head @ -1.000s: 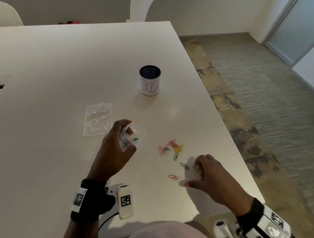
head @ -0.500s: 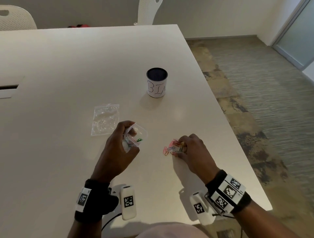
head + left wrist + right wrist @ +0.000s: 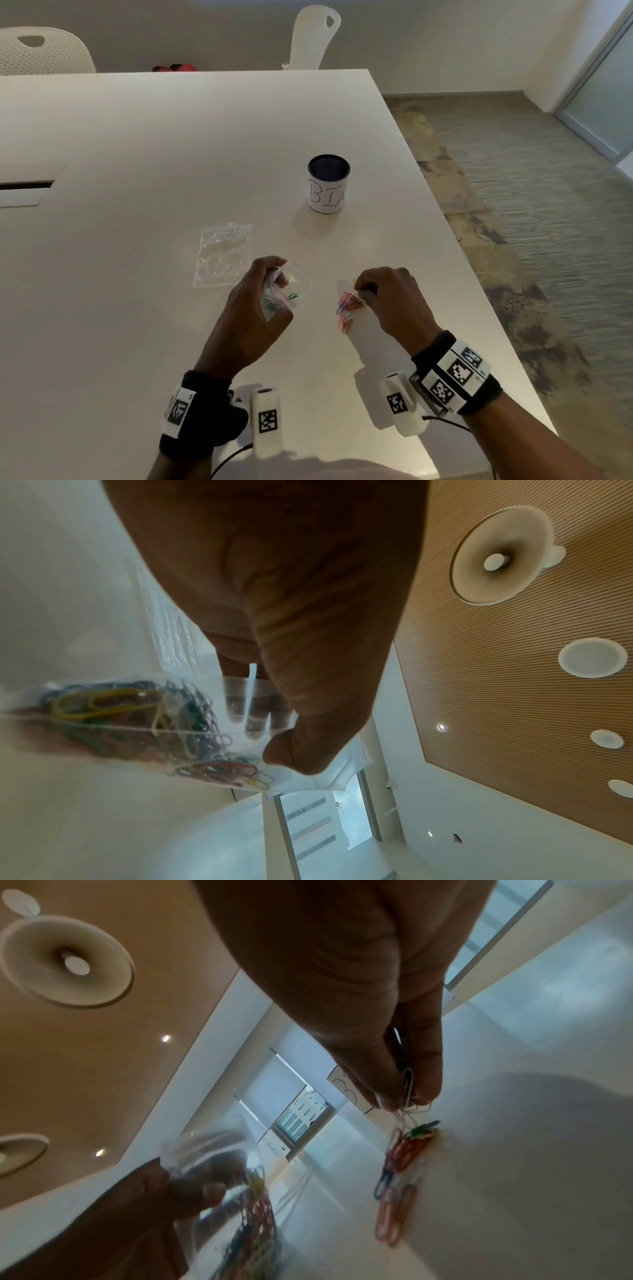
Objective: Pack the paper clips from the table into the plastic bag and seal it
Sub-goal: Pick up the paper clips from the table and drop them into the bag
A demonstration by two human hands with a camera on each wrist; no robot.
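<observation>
My left hand (image 3: 260,301) grips a small clear plastic bag (image 3: 286,294) above the white table (image 3: 137,171), its mouth held wide toward the right. Inside the plastic bag (image 3: 143,723) lie several coloured paper clips. To the right, my right hand (image 3: 383,301) pinches a bunch of coloured paper clips (image 3: 349,306) just over the table. In the right wrist view the thumb and fingers pinch the top clips, and the paper clips (image 3: 404,1153) hang in a tangle below, their lowest ones at the table surface.
A second clear bag (image 3: 222,253) lies flat on the table behind my left hand. A dark cup with a white label (image 3: 328,185) stands farther back. The table's right edge (image 3: 479,281) runs close to my right hand. White chairs (image 3: 315,37) stand beyond.
My right hand moved from the table's front edge up to the clip pile and closed its fingers on the clips, gathering them into a bunch. My left hand kept holding the bag.
</observation>
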